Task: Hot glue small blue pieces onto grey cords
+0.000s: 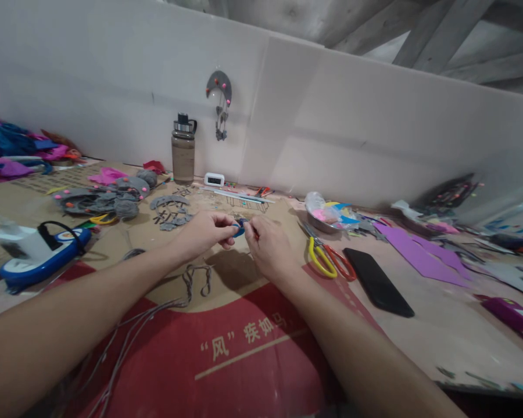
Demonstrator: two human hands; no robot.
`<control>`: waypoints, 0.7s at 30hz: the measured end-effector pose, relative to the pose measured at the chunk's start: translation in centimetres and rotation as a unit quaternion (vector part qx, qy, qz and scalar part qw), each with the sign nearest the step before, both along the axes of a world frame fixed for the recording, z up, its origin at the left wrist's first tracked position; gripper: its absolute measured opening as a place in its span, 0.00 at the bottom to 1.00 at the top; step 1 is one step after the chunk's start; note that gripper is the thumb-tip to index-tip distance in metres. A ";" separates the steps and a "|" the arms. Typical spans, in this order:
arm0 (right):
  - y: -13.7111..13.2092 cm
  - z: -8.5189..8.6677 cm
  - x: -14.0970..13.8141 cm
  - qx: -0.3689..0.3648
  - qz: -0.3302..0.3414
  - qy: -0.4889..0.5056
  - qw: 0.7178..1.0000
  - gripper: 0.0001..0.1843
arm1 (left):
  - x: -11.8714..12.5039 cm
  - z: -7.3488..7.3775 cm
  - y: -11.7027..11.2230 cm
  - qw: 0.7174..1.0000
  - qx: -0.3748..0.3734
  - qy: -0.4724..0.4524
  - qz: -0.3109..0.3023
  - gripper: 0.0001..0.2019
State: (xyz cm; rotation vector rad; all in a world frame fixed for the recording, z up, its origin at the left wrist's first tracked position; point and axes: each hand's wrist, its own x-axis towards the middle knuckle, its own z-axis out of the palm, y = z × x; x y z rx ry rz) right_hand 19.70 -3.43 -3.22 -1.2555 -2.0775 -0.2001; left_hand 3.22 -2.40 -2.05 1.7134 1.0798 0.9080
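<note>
My left hand (207, 232) and my right hand (268, 247) meet over the middle of the cardboard-covered table (440, 325). Between their pinched fingers is a small blue piece (240, 227), held by both hands; its exact shape is too small to tell. Grey cords (192, 284) lie on the cardboard just below my left wrist. Yellow-and-red scissors (325, 258) lie right of my right hand, untouched.
A black phone (377, 281) lies beside the scissors. A water bottle (183, 150) stands at the white wall, a small clock (214, 179) next to it. Grey felt pieces (108, 200) and a blue-white power strip (39, 252) sit left. Purple foam sheets (418, 252) lie right.
</note>
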 end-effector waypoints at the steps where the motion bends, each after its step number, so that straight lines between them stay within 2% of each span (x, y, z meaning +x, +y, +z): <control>1: 0.0 0.0 0.0 -0.002 0.001 0.001 1.000 0.16 | 0.0 0.0 0.0 1.000 0.001 0.003 -0.002 0.12; 12: 0.1 -0.2 0.1 -0.045 0.037 0.061 0.996 0.17 | 0.0 0.0 0.1 1.000 0.017 0.016 0.005 0.10; 21: 0.6 -0.3 0.6 -0.112 0.113 0.185 0.970 0.10 | -0.3 -0.8 0.6 1.000 0.009 0.003 0.009 0.11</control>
